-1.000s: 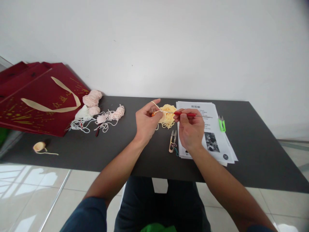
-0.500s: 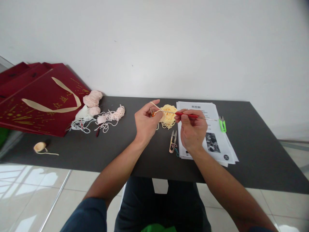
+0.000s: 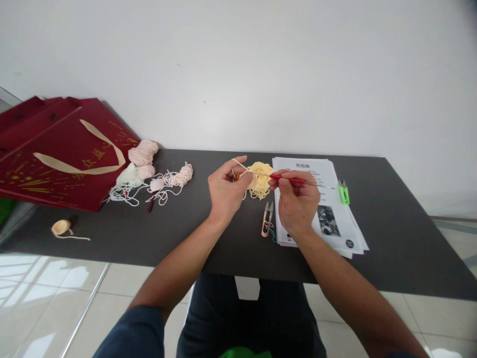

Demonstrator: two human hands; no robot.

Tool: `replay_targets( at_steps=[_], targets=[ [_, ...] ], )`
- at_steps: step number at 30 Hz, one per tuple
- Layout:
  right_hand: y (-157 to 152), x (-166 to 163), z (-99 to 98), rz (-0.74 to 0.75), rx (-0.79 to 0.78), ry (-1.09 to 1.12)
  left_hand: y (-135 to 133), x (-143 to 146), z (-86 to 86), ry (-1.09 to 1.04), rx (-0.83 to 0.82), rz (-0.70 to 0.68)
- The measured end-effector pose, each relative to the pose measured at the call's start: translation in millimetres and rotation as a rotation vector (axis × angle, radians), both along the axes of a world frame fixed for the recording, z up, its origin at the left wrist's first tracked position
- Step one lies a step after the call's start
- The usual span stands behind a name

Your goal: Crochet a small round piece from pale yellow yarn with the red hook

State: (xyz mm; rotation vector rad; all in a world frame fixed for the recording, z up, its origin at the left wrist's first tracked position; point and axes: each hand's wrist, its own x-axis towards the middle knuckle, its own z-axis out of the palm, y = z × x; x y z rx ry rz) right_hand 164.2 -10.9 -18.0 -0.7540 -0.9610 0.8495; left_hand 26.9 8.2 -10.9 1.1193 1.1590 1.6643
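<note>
Between the thumb and fingers of my left hand (image 3: pixel 228 191) a small piece of yellow crochet work is pinched, mostly hidden by the fingers. A strand of pale yellow yarn (image 3: pixel 240 163) runs over the raised index finger. My right hand (image 3: pixel 298 201) grips a crochet hook (image 3: pixel 296 180) by its red handle, and its thin metal shaft points left to the yarn at my left fingertips. Behind the hands lies a loose skein of yellow yarn (image 3: pixel 261 180) on the dark table. Thread snips (image 3: pixel 267 220) lie below it, close to my right wrist.
Printed sheets (image 3: pixel 330 171) lie under my right hand, with green-handled snips (image 3: pixel 343 192) at their right edge. To the left are pink yarn (image 3: pixel 143 151), white yarn (image 3: pixel 127 179), dark red gift bags (image 3: pixel 67 149) and a small cream crochet piece (image 3: pixel 61 227). A white wall stands behind the table.
Hardly anything differs. The crochet hook and my right hand have shifted very slightly left, and the left fingers have moved a little at the yarn.
</note>
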Motion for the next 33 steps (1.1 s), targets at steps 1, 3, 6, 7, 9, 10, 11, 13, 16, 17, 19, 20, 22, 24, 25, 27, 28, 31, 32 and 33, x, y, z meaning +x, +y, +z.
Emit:
replay_targets(
  at_steps=[1, 3, 6, 7, 9, 10, 11, 13, 16, 17, 19, 20, 22, 24, 25, 27, 28, 31, 32, 33],
  targets=[
    [-0.8, -0.3, 0.4, -0.009, 0.006, -0.012, -0.2, 0.0, 0.1, 0.000, 0.000, 0.001],
    [-3.3, -1.1, 1.2, -0.029, 0.021, -0.048, -0.9, -0.1, 0.7, 0.006, 0.005, 0.010],
    [-7.8, -3.0, 1.2, -0.065, 0.050, -0.108, -2.2, -0.1, 2.5, 0.036, 0.014, 0.045],
    [-9.0, -3.6, 0.7, -0.078, 0.060, -0.125, -2.5, -0.1, 3.2, 0.045, 0.014, 0.059],
    [-10.8, -4.8, -1.1, -0.093, 0.077, -0.144, -2.9, 0.3, 4.3, 0.049, 0.011, 0.077],
    [-11.4, -5.3, -2.0, -0.092, 0.083, -0.145, -2.8, 0.5, 4.6, 0.040, 0.011, 0.080],
    [-11.9, -5.7, -2.9, -0.086, 0.084, -0.145, -2.7, 0.7, 4.6, 0.027, 0.013, 0.082],
    [-12.9, -6.0, -4.1, -0.080, 0.079, -0.147, -2.2, 1.1, 4.0, 0.000, 0.016, 0.083],
    [-14.5, -6.2, -4.5, -0.077, 0.094, -0.179, -1.4, 1.4, 2.6, -0.023, 0.012, 0.086],
    [-14.8, -6.3, -4.5, -0.073, 0.104, -0.189, -1.3, 1.4, 2.3, -0.027, 0.009, 0.085],
    [-14.3, -7.1, -4.8, -0.065, 0.094, -0.181, -1.2, 1.4, 1.8, -0.034, 0.010, 0.087],
    [-13.3, -7.8, -5.2, -0.064, 0.069, -0.154, -1.3, 1.4, 1.7, -0.033, 0.014, 0.092],
    [-10.6, -9.7, -6.5, -0.051, -0.001, -0.064, -1.4, 1.5, 1.9, -0.020, 0.029, 0.110],
    [-8.1, -11.7, -8.3, -0.021, -0.057, 0.021, -1.5, 1.4, 2.2, 0.010, 0.048, 0.133],
    [-7.6, -12.5, -9.1, -0.013, -0.064, 0.036, -1.4, 1.2, 2.4, 0.030, 0.058, 0.146],
    [-8.9, -12.9, -10.7, -0.033, -0.036, -0.010, -1.2, 0.9, 2.9, 0.065, 0.072, 0.174],
    [-10.5, -12.6, -11.5, -0.051, 0.002, -0.070, -1.2, 0.8, 3.1, 0.075, 0.075, 0.185],
    [-16.1, -9.5, -14.3, -0.083, 0.179, -0.309, -1.1, 1.0, 3.2, 0.061, 0.061, 0.182],
    [-17.3, -8.2, -15.4, -0.084, 0.236, -0.382, -1.1, 1.3, 3.2, 0.045, 0.051, 0.169],
    [-17.8, -6.9, -16.4, -0.082, 0.281, -0.441, -0.9, 1.5, 3.2, 0.022, 0.039, 0.153]
  ],
)
